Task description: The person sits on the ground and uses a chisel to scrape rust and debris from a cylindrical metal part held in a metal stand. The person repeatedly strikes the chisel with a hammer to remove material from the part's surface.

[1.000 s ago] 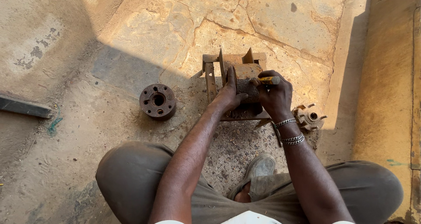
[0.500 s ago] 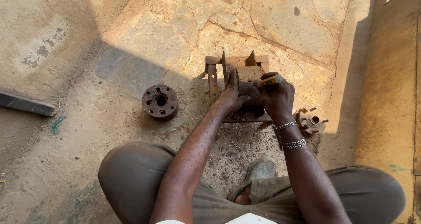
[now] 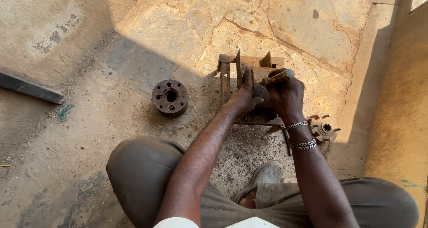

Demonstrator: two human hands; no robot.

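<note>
Seated low on a sandy, cracked stone floor [image 3: 133, 54], knees spread. Left hand [image 3: 244, 95] wrapped closed around a dark round metal part [image 3: 261, 92], pressing it against a rusty welded steel frame [image 3: 232, 72] standing upright at centre. Right hand [image 3: 285, 96] clenched around a yellow-handled tool [image 3: 281, 76], tip aimed left at that round part; silver chain bracelets [image 3: 302, 136] on the wrist. Left of the frame, well apart, a rusty round flange with a centre hole and bolt holes [image 3: 170, 97], flat on the floor. Just right of the bracelets, a rusty studded hub [image 3: 325, 128]. Far left, a dark flat steel bar [image 3: 29, 88]. Near, between the knees, a worn grey shoe [image 3: 265, 174].
</note>
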